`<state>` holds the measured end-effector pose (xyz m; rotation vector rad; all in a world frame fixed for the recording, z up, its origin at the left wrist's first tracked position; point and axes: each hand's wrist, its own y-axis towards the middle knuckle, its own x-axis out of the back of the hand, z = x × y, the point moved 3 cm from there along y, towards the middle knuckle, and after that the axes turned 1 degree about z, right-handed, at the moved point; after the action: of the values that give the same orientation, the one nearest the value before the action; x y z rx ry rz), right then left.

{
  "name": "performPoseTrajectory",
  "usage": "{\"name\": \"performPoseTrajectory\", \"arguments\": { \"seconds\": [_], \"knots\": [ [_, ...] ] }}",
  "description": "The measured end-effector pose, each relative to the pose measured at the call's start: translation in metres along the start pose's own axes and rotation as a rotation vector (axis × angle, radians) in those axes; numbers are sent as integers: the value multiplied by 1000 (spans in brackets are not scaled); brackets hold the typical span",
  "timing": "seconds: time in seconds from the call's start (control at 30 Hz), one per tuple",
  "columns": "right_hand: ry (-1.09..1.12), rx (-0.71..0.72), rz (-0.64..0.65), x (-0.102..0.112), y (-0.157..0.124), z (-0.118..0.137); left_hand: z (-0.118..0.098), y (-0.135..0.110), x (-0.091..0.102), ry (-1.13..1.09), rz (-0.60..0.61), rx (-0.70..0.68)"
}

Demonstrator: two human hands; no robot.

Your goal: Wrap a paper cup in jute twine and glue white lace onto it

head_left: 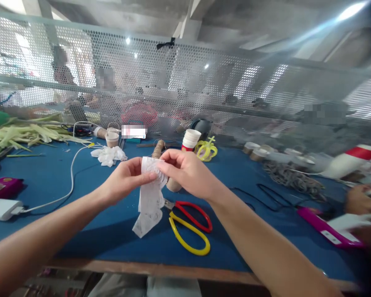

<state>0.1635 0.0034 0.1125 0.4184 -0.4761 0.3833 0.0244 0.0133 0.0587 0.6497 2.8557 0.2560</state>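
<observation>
A strip of white lace trim (149, 199) with one scalloped edge hangs over the blue table. My left hand (127, 178) pinches its upper left side between thumb and fingers. On the upper right of the strip, my right hand (185, 171) is closed on the lace too. Below the right hand lie scissors (190, 231), one handle loop red and the other yellow, their blades partly hidden behind the lace. Behind the hands a spool of brown twine (158, 148) shows, and a tan roll (173, 185) peeks out under my right wrist.
White crumpled cloth (109, 155), stacked paper cups (191, 139) and a yellow pumpkin-shaped piece (206, 149) stand behind. Pale husks (40, 134) and a white cable (72, 173) lie left. Right are grey cord (292, 177), a purple power strip (327, 229) and another person's hand (360, 202). A perforated screen (160, 82) rises behind.
</observation>
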Motion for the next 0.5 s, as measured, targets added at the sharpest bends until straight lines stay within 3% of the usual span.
{"name": "performPoseTrajectory", "arguments": {
  "seconds": [0.2, 0.37, 0.5],
  "knots": [
    [-22, 1, -60, -4, -11, -10, 3, -5, 2, 331, -95, -137],
    [-74, 28, -110, 0, -15, -11, 3, -7, 1, 497, -33, -102],
    [-193, 51, -67, -3, -13, -5, 3, -7, -3, 530, 43, -78]
  ]
}}
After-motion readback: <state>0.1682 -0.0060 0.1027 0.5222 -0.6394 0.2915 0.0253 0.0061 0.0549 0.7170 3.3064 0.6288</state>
